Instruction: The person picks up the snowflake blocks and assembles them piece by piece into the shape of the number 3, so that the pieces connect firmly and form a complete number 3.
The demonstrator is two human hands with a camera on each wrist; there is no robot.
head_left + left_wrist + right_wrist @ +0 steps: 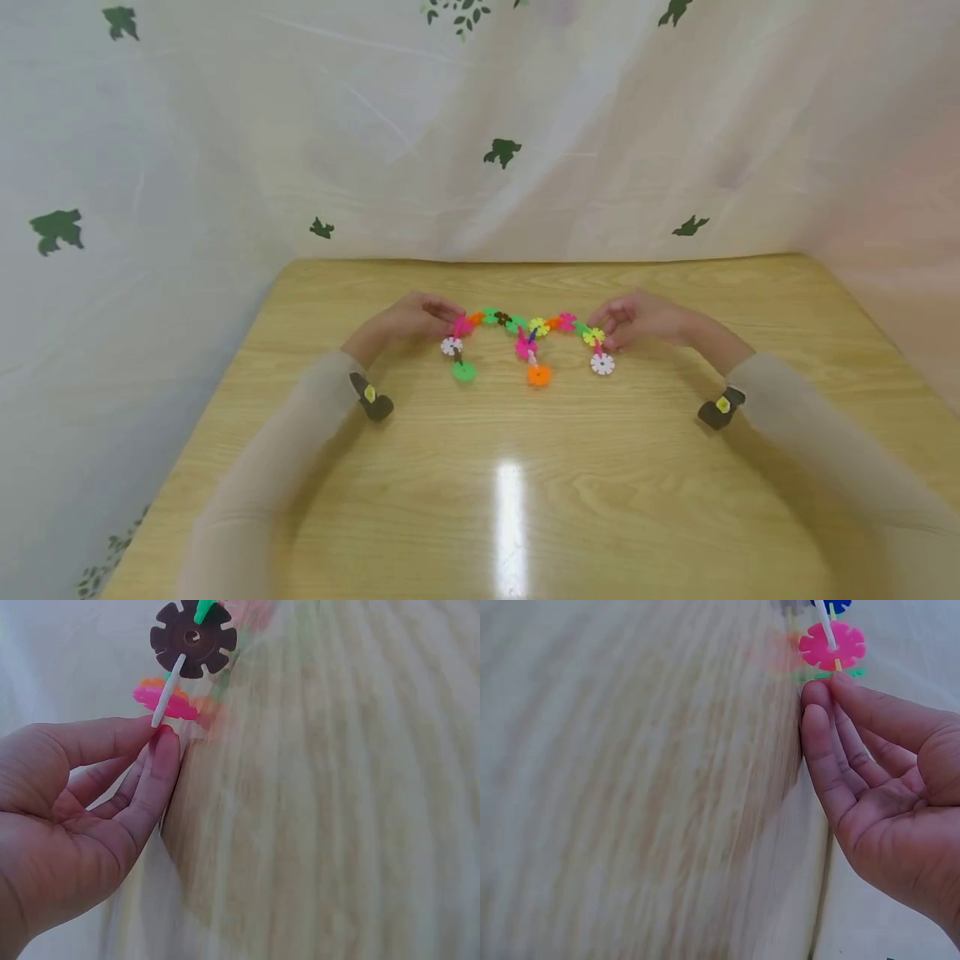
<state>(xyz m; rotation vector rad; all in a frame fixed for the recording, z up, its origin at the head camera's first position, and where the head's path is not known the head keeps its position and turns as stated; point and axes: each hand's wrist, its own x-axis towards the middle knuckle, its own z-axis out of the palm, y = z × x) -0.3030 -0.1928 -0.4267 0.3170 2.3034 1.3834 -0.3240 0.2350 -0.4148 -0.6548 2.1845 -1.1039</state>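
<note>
A chain of interlocking plastic snowflake discs (pixel 567 322) stretches between my two hands in the head view, with shorter strands toward me at its ends and middle. My left hand (pixel 414 319) pinches the left end by thumb and fingertips. In the left wrist view a white disc (pixel 169 691), seen edge-on, meets those fingertips, and a brown disc (pixel 175 643) is slotted onto it. My right hand (pixel 647 319) pinches the other end near a yellow disc (pixel 594 337). A pink disc (pixel 831 645) sits just beyond its fingertips in the right wrist view.
The chain is over the far half of a wood-grain table (pixel 600 500). Behind the table's far edge hangs a pale curtain (pixel 405 183) with green leaf prints, and more cloth lines both sides. A dark wrist camera (pixel 371 397) is strapped over the left sleeve, another (pixel 722 407) over the right.
</note>
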